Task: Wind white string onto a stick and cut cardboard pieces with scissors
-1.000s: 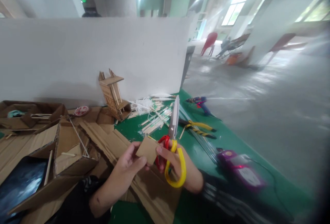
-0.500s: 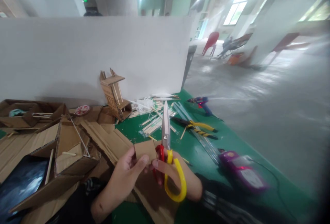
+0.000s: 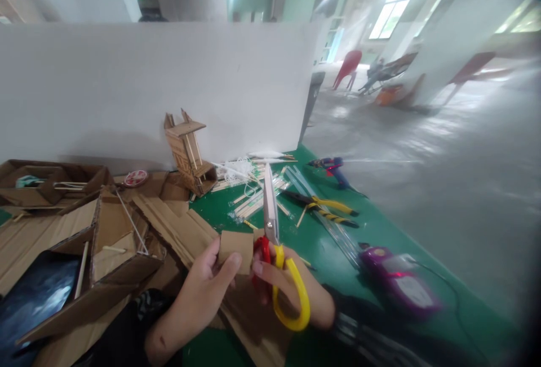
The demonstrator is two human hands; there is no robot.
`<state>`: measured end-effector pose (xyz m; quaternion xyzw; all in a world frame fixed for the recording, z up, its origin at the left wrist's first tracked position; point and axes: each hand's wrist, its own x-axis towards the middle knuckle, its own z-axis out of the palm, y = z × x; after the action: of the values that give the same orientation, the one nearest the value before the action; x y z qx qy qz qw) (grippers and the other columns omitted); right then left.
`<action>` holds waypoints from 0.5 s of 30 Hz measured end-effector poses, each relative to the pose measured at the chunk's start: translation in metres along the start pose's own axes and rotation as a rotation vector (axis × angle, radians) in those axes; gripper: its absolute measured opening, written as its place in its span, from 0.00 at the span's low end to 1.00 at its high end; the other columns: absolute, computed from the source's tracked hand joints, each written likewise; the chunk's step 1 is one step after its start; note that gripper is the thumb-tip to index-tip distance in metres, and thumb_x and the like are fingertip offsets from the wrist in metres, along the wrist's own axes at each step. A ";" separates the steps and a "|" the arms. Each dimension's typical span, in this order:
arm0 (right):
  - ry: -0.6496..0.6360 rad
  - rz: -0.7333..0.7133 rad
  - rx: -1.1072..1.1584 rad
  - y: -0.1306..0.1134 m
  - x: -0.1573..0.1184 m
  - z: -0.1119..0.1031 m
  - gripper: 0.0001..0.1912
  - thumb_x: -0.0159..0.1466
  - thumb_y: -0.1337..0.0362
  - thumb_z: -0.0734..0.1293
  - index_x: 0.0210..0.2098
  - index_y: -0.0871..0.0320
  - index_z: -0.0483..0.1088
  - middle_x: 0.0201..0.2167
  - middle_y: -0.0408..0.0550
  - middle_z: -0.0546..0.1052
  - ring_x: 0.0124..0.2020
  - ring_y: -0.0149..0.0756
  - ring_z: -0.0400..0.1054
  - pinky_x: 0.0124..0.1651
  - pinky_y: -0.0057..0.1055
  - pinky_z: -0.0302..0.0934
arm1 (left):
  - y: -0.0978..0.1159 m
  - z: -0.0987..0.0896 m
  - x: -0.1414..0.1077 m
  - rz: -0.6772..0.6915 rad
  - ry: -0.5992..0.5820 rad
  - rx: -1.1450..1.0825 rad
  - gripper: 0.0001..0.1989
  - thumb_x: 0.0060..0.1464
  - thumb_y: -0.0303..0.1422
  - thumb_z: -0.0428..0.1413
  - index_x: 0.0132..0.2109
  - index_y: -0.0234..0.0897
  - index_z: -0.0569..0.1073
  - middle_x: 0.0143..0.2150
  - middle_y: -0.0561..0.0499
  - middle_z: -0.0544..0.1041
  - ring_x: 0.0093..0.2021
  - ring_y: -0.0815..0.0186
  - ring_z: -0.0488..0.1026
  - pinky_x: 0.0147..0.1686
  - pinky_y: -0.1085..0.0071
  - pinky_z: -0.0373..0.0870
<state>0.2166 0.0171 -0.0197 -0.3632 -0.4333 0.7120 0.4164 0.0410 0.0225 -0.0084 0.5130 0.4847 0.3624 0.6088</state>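
My left hand (image 3: pixel 207 285) pinches a small square piece of cardboard (image 3: pixel 236 248), thumb on its near face. Just to the right, my right hand (image 3: pixel 291 282) is closed around scissors (image 3: pixel 270 220) with one red and one yellow handle loop. Their blades are together and point up and away from me. A narrow bit of cardboard shows behind the scissors by my right fingers; I cannot tell whether it is a separate piece. Below both hands lies a long cardboard strip (image 3: pixel 253 316).
Cardboard box structures (image 3: pixel 122 265) and a dark tablet-like screen (image 3: pixel 38 288) crowd the left. A cardboard stand (image 3: pixel 192 155) leans near the white partition (image 3: pixel 160 74). Wooden sticks (image 3: pixel 253 203), pliers (image 3: pixel 329 209), a glue gun (image 3: pixel 333 169) and a purple device (image 3: pixel 393 282) lie on the green table (image 3: pixel 338 254).
My right hand has shifted slightly right, away from the cardboard square, and the scissors tilt a little more to the left. The left hand still holds the square.
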 end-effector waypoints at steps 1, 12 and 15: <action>-0.006 -0.003 0.013 0.000 0.000 -0.001 0.20 0.57 0.50 0.71 0.31 0.60 0.65 0.16 0.38 0.70 0.14 0.26 0.64 0.17 0.20 0.58 | 0.000 0.000 0.000 0.003 -0.006 0.000 0.21 0.58 0.44 0.54 0.52 0.34 0.68 0.32 0.51 0.74 0.27 0.71 0.65 0.29 0.77 0.66; 0.049 -0.010 0.011 -0.001 0.002 -0.003 0.19 0.57 0.51 0.71 0.30 0.59 0.63 0.14 0.36 0.68 0.13 0.26 0.63 0.17 0.21 0.57 | -0.004 0.003 0.004 -0.123 0.044 -0.177 0.23 0.54 0.51 0.54 0.42 0.32 0.73 0.25 0.52 0.72 0.23 0.69 0.68 0.23 0.74 0.68; 0.118 -0.019 -0.040 -0.001 0.004 -0.004 0.21 0.55 0.50 0.72 0.30 0.59 0.63 0.16 0.36 0.67 0.15 0.25 0.63 0.18 0.20 0.56 | 0.000 0.004 0.003 -0.098 -0.039 -0.137 0.23 0.55 0.49 0.55 0.46 0.34 0.71 0.19 0.58 0.67 0.17 0.72 0.63 0.16 0.78 0.62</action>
<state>0.2185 0.0224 -0.0204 -0.4088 -0.4257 0.6766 0.4403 0.0457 0.0239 -0.0089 0.4527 0.4715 0.3544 0.6688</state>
